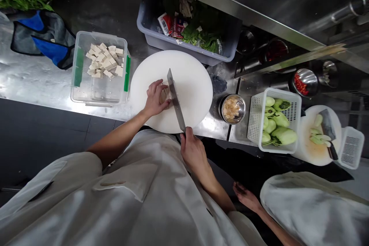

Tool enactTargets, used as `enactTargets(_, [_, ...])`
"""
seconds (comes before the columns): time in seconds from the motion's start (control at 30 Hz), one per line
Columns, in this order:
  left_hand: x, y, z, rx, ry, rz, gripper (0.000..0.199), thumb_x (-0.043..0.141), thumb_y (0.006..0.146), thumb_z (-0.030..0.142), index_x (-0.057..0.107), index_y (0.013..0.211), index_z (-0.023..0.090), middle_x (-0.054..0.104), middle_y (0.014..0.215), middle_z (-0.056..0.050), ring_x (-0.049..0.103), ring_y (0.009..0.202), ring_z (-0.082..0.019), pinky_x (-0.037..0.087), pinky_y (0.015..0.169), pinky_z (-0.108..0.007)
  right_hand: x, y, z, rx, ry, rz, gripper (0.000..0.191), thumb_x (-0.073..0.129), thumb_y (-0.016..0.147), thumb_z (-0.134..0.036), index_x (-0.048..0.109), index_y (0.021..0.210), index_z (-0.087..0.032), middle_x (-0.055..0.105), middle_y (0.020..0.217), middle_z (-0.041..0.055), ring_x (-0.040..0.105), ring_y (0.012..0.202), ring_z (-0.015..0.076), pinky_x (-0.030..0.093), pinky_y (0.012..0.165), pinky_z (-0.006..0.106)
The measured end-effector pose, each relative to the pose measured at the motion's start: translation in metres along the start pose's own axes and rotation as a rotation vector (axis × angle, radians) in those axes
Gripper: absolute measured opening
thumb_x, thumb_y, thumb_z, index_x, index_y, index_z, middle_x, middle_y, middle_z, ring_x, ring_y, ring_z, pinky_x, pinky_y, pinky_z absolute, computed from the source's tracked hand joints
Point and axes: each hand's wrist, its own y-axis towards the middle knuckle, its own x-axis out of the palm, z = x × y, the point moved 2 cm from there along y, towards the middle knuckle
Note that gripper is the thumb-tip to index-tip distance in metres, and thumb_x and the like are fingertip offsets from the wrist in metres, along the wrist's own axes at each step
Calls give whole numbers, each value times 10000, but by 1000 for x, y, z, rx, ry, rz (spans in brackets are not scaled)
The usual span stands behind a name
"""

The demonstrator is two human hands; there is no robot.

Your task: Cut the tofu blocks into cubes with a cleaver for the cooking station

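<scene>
My right hand [192,148] is closed around the handle of a cleaver [176,102], whose blade lies across the round white cutting board [198,80]. Left of the blade, my left hand [155,98] curls its fingers and thumb round a pale block of tofu [165,94], which they partly cover. Beside the board on the left stands a clear plastic container [99,98] with green clips. Several cut tofu cubes [105,58] lie heaped inside it.
A grey bin [187,50] of greens and packets stands behind the board. To the right are a metal bowl [232,109] of pale pieces and a white basket [255,123] of green vegetables. Cloths [49,42] lie far left. Another person's hand [245,196] is at lower right.
</scene>
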Motion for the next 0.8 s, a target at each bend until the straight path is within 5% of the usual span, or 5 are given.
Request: enactTargets(0.8, [3, 6, 1, 31, 13, -59, 594, 655, 854, 670, 582, 1255, 237, 487, 1454, -187, 439, 1362, -391, 391, 1140, -607, -6, 5, -11, 38, -18, -64, 101, 398, 1084, -248, 455, 1133, -181, 737, 936, 91, 714, 799, 226, 303, 596, 288])
